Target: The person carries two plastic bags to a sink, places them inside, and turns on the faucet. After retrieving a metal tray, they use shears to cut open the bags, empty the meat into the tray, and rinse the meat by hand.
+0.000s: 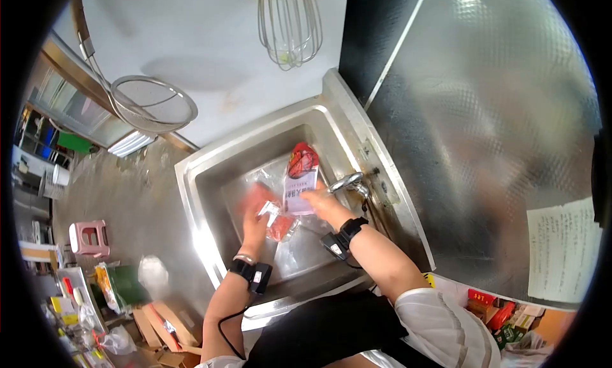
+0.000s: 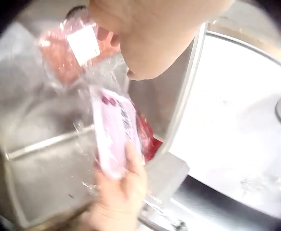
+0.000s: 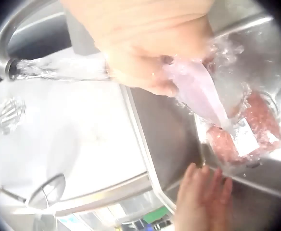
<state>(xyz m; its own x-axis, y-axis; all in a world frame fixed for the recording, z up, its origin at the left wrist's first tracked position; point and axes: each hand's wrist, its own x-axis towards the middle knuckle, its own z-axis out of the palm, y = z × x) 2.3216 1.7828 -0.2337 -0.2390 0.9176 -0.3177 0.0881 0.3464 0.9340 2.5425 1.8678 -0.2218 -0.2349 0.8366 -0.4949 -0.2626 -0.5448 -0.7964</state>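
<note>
My right hand [image 1: 326, 209] grips the lower edge of a pink-and-red printed package [image 1: 299, 188]; in the right wrist view this hand [image 3: 150, 41] covers part of the package [image 3: 198, 91]. A clear bag of red contents with a white label [image 3: 246, 137] lies in the sink beside it. My left hand [image 1: 255, 231] is by that bag, its fingers extended and a little apart from it in the right wrist view [image 3: 204, 197]. In the left wrist view the bag [image 2: 63, 53] is partly behind my left hand [image 2: 155, 33].
Water runs from the faucet [image 3: 5, 65], which is mounted on the right side of the metal sink [image 1: 191, 202]. A strainer [image 1: 155, 105] and a whisk [image 1: 290, 30] hang on the wall. A pink stool [image 1: 89, 238] stands on the floor at left.
</note>
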